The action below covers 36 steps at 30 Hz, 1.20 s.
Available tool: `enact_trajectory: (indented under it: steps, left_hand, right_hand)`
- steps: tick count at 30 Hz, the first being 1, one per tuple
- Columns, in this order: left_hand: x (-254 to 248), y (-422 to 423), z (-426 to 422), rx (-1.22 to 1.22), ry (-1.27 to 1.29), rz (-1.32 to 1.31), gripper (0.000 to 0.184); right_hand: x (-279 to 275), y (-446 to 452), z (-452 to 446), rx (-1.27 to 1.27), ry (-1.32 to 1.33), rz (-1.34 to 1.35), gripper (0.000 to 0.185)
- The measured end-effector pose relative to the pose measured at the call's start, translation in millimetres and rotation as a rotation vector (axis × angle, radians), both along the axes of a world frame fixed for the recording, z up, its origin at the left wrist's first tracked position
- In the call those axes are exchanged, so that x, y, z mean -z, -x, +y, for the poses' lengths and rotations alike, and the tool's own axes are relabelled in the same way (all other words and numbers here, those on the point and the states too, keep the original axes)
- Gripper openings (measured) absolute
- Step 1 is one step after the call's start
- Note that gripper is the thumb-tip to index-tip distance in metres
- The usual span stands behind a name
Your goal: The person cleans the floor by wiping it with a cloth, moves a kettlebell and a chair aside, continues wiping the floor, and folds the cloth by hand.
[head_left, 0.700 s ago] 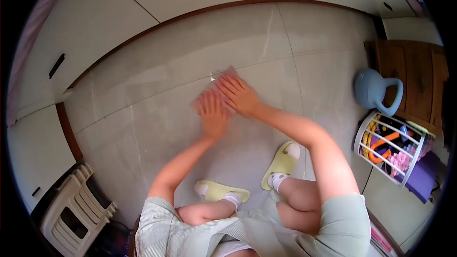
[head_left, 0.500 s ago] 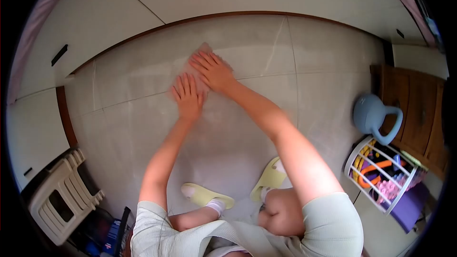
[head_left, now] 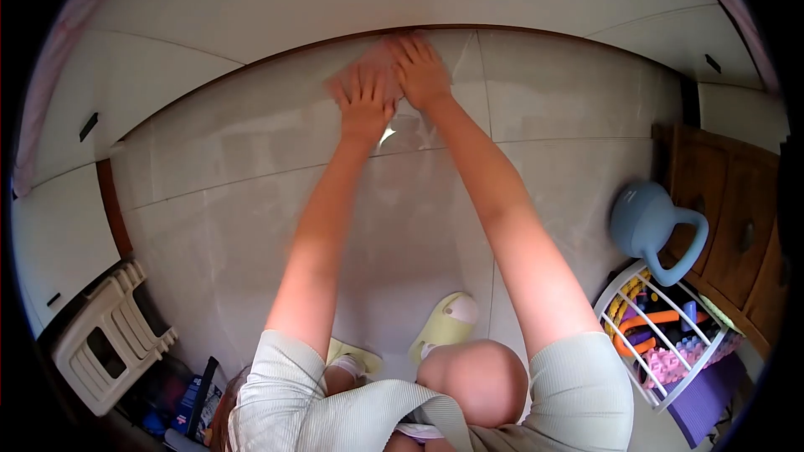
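Home room, white cabinets (head_left: 293,0), wooden drawers (head_left: 724,218), kettlebell (head_left: 645,222)

cloth (head_left: 383,56) on floor (head_left: 402,226), left of kettlebell (head_left: 641,218)

No readable text, brand, number or sign. Blue package (head_left: 189,404) at lower left: pale, print-like marks on its face, too small and blurred to make out as letters. Blue kettlebell (head_left: 641,222) at right: any marking on its body too faint to read.
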State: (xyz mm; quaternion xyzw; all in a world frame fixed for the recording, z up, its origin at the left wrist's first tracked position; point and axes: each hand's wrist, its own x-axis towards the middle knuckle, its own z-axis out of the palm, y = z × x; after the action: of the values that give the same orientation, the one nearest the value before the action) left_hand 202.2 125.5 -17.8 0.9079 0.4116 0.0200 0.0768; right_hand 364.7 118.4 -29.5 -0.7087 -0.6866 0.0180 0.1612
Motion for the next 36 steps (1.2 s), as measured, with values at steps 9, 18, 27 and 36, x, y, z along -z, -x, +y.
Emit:
enact_trajectory:
  steps: [9, 18, 27, 36]
  left_hand:
    - [-10.1, 0.9, -76.2, 0.116, 0.041, -0.029, 0.062]
    - [-21.9, 80.8, -238.0, 0.281, 0.193, 0.059, 0.057]
    - [-13.4, 48.2, -151.7, -0.091, 0.015, -0.076, 0.059]
    - [2.6, -54.1, -30.0, 0.025, -0.017, -0.096, 0.061]
  right_hand:
    - [-15.7, 33.6, -117.1, 0.183, -0.010, 0.102, 0.055]
    - [-37.1, 111.4, -286.3, 0.116, 0.316, 0.175, 0.062]
    - [-22.6, 79.7, -136.9, -0.033, 0.040, 0.088, 0.058]
    - [-3.3, -28.7, -31.0, 0.179, 0.067, -0.040, 0.054]
